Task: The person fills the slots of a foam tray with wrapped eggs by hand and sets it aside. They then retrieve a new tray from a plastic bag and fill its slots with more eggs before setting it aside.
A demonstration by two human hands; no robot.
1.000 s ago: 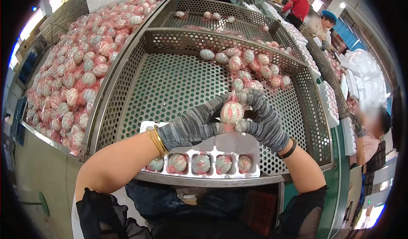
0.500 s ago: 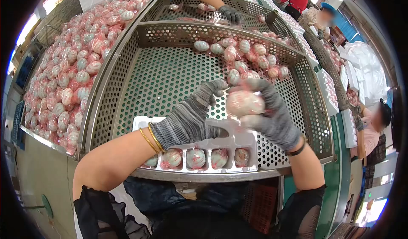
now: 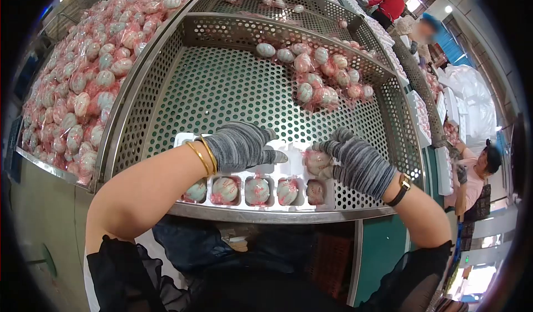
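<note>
A white compartment tray (image 3: 270, 204) lies at the near edge of a perforated metal bin. Its front row holds several wrapped eggs, among them a greenish one (image 3: 257, 191). My right hand (image 3: 350, 159), in a grey striped glove, grips a wrapped egg (image 3: 317, 162) at the back right compartment of the tray. My left hand (image 3: 244, 145), gloved alike, is spread over the back left part of the tray, its thumb and fingers apart with nothing between them. What lies under it is hidden.
Loose wrapped eggs (image 3: 322, 73) lie at the bin's back right. A large heap of wrapped eggs (image 3: 83, 90) fills the container on the left. Behind is a second perforated bin (image 3: 255, 6). Co-workers, one in red (image 3: 388, 4) and one in pink (image 3: 474, 173), are at the right.
My right hand has lowered its egg into the tray's back right compartment. My left hand has shifted slightly. The co-worker's gloved hand has drawn back from the far bin.
</note>
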